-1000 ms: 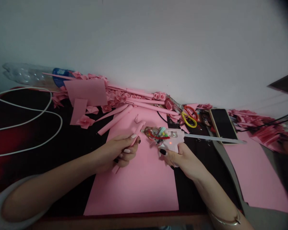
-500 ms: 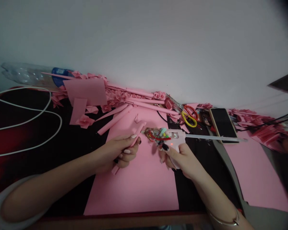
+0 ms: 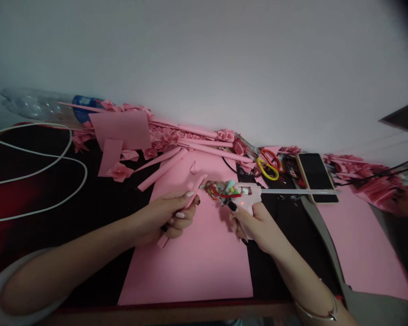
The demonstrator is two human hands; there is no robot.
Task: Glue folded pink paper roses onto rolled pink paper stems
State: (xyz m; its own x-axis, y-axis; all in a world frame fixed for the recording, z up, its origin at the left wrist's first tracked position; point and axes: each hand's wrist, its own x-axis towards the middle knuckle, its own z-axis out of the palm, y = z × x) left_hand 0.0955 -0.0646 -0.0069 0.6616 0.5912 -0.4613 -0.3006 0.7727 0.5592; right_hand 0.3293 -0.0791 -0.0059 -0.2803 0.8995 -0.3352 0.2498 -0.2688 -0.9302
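My left hand [image 3: 175, 215] is closed round a thin rolled pink paper tube [image 3: 197, 184], which tilts up to the right. In my right hand [image 3: 250, 224] is a pale pink glue gun [image 3: 250, 197] with a small orange light on its side. Its front is caked with colourful bits and dried glue, and the nozzle meets or nearly meets the upper end of the tube; I cannot tell which. A long translucent glue stick [image 3: 292, 192] juts out of the gun's back, over the phone. Under both hands lies a large pink paper sheet [image 3: 197, 267].
Along the wall lie folded pink paper flowers [image 3: 165, 136], rolled tubes [image 3: 163, 170] and a square paper piece [image 3: 120, 130]. Scissors [image 3: 268, 167] with red and yellow handles and a phone [image 3: 315, 174] are at right. A plastic bottle [image 3: 41, 104] and white cable [image 3: 37, 174] are left.
The glue stick has slid a little further into the glue gun, its back end now nearer the gun. My right fingers have tightened slightly; my left hand stays in place.
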